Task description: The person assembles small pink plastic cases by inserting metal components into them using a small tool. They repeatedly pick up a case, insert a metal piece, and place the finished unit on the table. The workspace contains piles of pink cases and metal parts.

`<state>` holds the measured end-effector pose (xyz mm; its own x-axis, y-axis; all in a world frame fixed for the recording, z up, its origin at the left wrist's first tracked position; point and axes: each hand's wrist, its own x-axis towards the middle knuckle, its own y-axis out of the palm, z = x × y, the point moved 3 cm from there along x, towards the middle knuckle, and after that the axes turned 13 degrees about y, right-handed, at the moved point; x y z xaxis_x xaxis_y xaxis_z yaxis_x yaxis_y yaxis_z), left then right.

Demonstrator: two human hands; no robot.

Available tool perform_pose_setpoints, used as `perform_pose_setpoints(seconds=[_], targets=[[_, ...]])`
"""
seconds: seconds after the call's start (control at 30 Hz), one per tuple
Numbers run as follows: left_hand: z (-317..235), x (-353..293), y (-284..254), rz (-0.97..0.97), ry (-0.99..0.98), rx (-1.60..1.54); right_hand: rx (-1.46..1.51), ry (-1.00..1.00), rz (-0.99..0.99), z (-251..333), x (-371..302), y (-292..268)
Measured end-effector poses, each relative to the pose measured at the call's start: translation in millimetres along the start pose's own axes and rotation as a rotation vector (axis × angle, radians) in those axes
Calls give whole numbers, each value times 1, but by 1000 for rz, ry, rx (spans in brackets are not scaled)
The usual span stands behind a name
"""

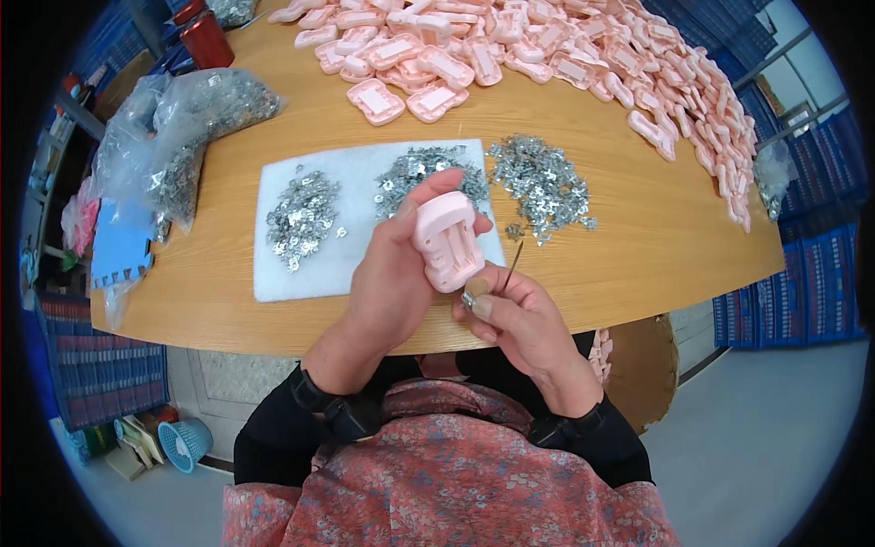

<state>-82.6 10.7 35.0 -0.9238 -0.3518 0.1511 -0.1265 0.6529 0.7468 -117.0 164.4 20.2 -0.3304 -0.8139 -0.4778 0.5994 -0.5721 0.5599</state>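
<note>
My left hand (392, 273) is closed around a pink plastic battery-compartment shell (448, 242), held tilted above the table's near edge with its slotted hollow facing up. Just below the shell's lower end, my right hand (519, 319) pinches a small shiny metal piece (469, 299) between thumb and finger. A thin, dark, pointed metal tool (514, 264) also sticks up from the right hand's fingers; its lower part is hidden. Behind the hands, a white foam sheet (355, 260) carries two heaps of small metal contact plates (305, 214). Another heap of plates (544, 182) lies on bare wood to the right.
A large pile of pink shells (547, 46) covers the table's (656, 246) far side. Clear bags of metal parts (182, 128) and a blue foam mat (121, 242) lie at the left, near a red canister (205, 36). Blue crates (793, 283) stand at the right.
</note>
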Motion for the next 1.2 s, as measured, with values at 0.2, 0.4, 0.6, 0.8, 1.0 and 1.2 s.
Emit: perform_pose_setpoints(seconds=[0.2,0.4,0.6,0.8,1.0,1.2], targets=[[-6,-3,-15,97,-199,70,-635,-334,-89,24,-16,-9],[-10,-9,-8,407,-714,330,-933,-338,-149,38,-33,-8],[14,-20,-19,119,-592,1,-551,-419,-494,29,-29,-28],[28,-21,-23,61,-509,-135,-675,-546,-591,18,-14,-23],[27,-22,-15,-30,-507,-88,-859,-655,-657,20,-5,-12],[37,-24,-21,-58,-496,-56,-962,-685,-698,17,-1,-14]])
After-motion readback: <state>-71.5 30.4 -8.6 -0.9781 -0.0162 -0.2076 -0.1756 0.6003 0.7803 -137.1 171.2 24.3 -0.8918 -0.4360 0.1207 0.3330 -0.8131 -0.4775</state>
